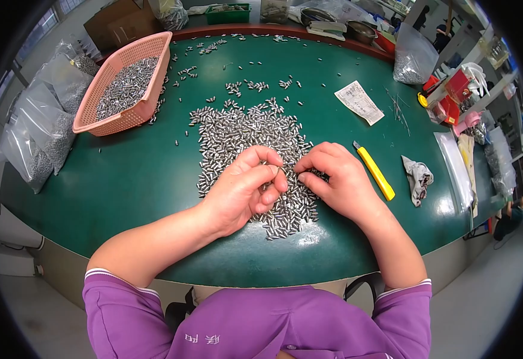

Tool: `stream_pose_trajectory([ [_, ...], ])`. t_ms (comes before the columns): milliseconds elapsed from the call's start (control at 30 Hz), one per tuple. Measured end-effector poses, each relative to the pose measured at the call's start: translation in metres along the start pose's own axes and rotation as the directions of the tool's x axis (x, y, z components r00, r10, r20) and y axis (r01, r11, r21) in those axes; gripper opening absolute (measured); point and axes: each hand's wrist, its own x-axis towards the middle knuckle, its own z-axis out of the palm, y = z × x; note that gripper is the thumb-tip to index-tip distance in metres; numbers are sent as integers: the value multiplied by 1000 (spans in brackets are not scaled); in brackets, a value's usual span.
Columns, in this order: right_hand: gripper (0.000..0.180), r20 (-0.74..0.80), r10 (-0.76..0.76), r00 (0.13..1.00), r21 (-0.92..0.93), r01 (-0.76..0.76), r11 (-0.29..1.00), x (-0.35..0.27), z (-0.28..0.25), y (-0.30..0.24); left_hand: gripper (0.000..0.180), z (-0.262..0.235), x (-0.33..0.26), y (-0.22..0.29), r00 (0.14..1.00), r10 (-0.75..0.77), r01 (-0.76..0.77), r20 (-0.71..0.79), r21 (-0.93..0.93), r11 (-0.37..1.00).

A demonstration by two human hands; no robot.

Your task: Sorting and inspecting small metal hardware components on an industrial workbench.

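Note:
A broad heap of small, shiny, bullet-shaped metal pieces (243,128) covers the middle of the green table. Over its near part my left hand (240,188) is closed, thumb and forefinger pinched together and the other fingers curled. Something small and dark seems to show at the fingertips, too small to name. My right hand (342,179) rests low at the heap's right edge, its fingers bent and their tips drawn together among the pieces. Whatever those fingertips grip is hidden. A narrow gap separates the two hands.
Left of the heap, a pink perforated basket (88,116) holds more pieces, beside filled clear bags (34,134). On the right lie a yellow utility knife (376,175), a paper slip (359,103), thin wires (399,110) and a crumpled cloth (417,179). A raised red-brown ledge (231,29) borders the back.

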Motion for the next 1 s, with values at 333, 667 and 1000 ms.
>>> stream_pose_trajectory([
  [333,11,42,26,999,-71,-23,997,0,3,0,16,2,-1,0,997,-73,73,24,-27,997],
  [667,9,61,115,991,535,-130,835,-1,4,-11,20,-2,2,-5,992,-75,69,104,61,996],
  [1000,17,-84,48,995,266,-24,964,2,12,3,14,1,-1,-3,997,-71,70,31,33,997],
])
